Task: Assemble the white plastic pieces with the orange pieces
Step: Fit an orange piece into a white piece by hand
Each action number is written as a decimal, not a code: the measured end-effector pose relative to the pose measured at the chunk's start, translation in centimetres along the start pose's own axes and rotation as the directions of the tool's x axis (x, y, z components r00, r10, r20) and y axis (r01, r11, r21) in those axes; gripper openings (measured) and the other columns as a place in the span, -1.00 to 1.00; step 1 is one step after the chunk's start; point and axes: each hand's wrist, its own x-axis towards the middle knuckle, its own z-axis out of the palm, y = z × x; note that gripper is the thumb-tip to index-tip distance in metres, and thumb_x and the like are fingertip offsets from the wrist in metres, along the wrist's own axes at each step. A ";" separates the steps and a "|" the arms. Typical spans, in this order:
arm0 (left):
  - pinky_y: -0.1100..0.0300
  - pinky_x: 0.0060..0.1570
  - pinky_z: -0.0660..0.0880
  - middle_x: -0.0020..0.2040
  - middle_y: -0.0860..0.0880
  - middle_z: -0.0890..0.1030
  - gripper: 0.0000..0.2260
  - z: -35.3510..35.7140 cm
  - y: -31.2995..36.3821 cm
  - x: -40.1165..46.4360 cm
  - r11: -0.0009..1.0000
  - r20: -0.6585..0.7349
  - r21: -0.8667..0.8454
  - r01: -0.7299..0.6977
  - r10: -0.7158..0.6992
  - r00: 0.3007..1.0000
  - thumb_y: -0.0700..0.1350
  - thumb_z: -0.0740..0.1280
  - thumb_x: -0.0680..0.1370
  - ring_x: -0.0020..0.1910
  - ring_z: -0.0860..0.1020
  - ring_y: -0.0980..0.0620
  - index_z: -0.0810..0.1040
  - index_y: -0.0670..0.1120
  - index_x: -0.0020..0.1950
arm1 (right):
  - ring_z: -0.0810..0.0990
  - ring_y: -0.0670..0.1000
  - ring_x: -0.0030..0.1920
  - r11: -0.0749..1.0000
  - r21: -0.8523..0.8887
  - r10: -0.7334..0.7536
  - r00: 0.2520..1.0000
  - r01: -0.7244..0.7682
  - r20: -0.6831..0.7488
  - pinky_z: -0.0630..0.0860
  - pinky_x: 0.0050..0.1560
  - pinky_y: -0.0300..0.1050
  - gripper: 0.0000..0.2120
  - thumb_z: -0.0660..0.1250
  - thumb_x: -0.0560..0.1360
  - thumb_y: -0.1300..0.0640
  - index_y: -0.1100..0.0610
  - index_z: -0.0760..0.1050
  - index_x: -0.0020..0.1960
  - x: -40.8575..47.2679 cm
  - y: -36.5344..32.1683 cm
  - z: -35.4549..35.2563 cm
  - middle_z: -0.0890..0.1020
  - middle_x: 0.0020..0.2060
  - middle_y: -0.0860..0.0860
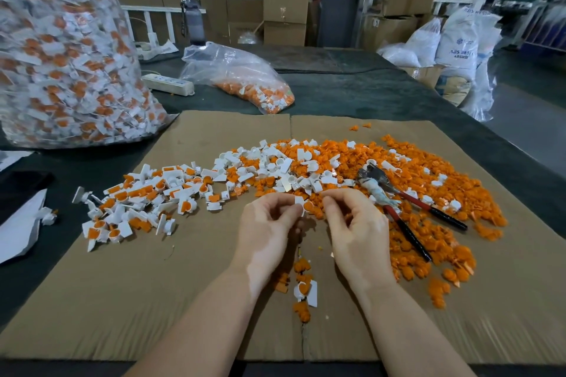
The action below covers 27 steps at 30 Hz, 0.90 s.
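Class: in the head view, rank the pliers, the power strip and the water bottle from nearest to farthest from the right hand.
From the right hand:
1. Pliers, just right, on the orange pieces.
2. Power strip, far left on the table.
3. Water bottle, behind, at the far edge.

Both hands [309, 229] and forearms are bare, without sleeves.

pliers [407, 205] right of hands [309, 223], perhaps on pieces [382, 156]

Big bag [61, 49] of assembled pieces cut off left.
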 end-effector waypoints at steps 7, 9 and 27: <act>0.21 -0.18 0.60 -0.36 0.02 0.60 -0.84 -0.1 -0.2 0.2 0.999 0.043 0.011 -0.048 0.047 0.998 -0.23 0.34 0.53 -0.32 0.61 0.10 0.60 -0.02 0.03 | 0.49 -0.17 -0.13 0.998 -0.005 -0.059 0.989 0.060 0.137 0.43 -0.12 -0.41 -0.75 0.39 0.45 0.27 0.12 0.58 0.12 -0.1 -0.2 -0.3 0.49 -0.14 -0.18; 0.23 -0.19 0.59 -0.36 0.01 0.60 -0.83 -0.2 -0.3 0.2 0.999 0.046 0.012 -0.052 0.051 0.998 -0.23 0.34 0.53 -0.31 0.61 0.10 0.61 -0.01 0.05 | 0.49 -0.19 -0.10 0.998 0.007 -0.068 0.984 0.068 0.164 0.41 -0.09 -0.44 -0.72 0.38 0.46 0.26 0.11 0.57 0.16 -0.1 -0.2 -0.2 0.48 -0.13 -0.18; 0.44 -0.38 0.45 -0.37 -0.03 0.61 -0.91 0.1 -0.5 0.5 0.995 0.031 0.042 -0.092 0.091 0.995 -0.17 0.40 0.50 -0.38 0.58 0.16 0.62 -0.05 -0.02 | 0.50 -0.16 -0.09 0.995 -0.033 -0.085 0.980 0.092 0.179 0.47 -0.02 -0.31 -0.78 0.39 0.45 0.26 0.12 0.61 0.08 0.0 -0.1 -0.2 0.55 -0.14 -0.10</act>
